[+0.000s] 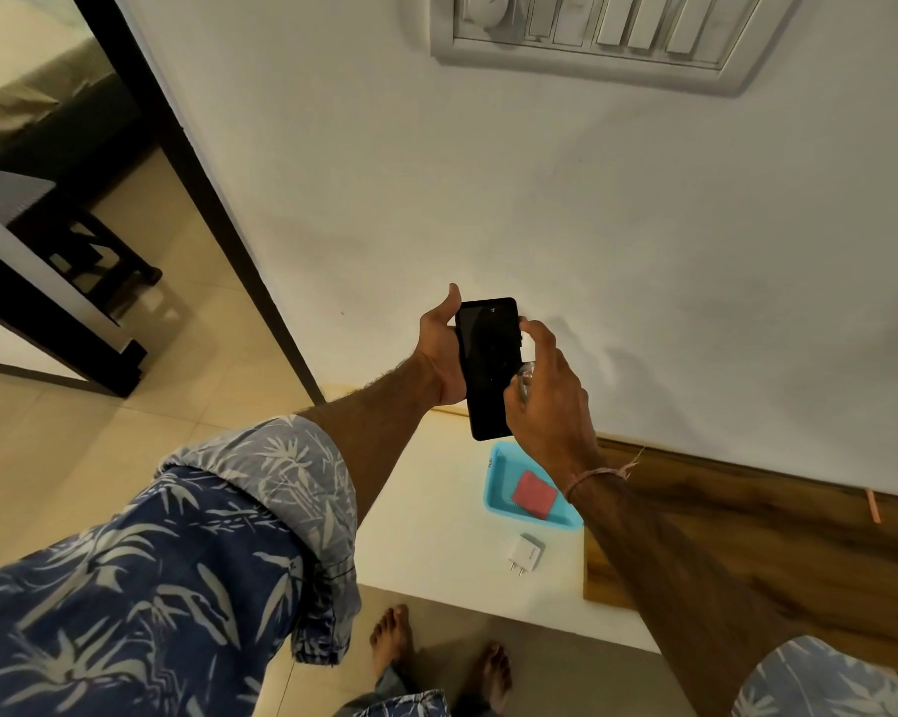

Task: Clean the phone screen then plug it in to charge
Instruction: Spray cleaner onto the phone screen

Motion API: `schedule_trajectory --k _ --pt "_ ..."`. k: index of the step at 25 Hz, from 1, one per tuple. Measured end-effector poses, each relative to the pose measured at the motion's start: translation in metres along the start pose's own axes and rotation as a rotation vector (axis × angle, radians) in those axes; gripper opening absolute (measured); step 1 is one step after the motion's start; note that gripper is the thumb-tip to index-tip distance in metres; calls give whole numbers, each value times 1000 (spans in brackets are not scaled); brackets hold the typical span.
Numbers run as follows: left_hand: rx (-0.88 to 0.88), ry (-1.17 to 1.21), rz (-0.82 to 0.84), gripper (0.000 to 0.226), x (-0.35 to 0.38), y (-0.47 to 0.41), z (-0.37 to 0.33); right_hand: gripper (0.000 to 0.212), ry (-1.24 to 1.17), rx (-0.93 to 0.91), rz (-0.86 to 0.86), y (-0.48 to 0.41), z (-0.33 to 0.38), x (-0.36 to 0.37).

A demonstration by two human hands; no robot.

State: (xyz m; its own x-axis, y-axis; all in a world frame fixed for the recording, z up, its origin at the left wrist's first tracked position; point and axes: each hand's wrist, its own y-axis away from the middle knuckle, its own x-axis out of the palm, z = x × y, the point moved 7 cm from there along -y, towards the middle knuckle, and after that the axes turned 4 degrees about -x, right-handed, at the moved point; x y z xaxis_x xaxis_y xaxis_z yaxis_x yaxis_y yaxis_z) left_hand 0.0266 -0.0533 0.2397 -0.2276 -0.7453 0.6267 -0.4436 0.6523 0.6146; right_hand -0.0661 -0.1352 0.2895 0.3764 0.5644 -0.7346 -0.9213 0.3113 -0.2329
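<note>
My left hand [439, 354] grips a black phone [488, 364] from its left edge, screen dark and facing me, held in the air in front of the white wall. My right hand [545, 401] is curled round a small clear bottle [525, 377] at the phone's right edge, with a finger on top of it; most of the bottle is hidden in the hand. Below the hands a red cloth [532, 494] lies folded in a light blue tray [498, 476]. A white charger plug [525, 553] lies on the table, with no cable visible.
A white table [436, 551] stands against the wall, and a wooden board [721, 525] lies on its right part. A white switch panel [607, 38] is high on the wall. A dark door frame [204, 199] and open doorway are at left. My bare feet [436, 649] stand on the tiled floor.
</note>
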Motion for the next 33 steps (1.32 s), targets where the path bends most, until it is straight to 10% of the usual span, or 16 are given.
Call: schedule_trajectory --k 17,33 --pt "32 -21 -113 82 -21 -9 0 62 -6 -73 -5 0 23 2" --pt "-8 59 139 101 -15 -7 -4 64 29 45 17 25 -7 -5"
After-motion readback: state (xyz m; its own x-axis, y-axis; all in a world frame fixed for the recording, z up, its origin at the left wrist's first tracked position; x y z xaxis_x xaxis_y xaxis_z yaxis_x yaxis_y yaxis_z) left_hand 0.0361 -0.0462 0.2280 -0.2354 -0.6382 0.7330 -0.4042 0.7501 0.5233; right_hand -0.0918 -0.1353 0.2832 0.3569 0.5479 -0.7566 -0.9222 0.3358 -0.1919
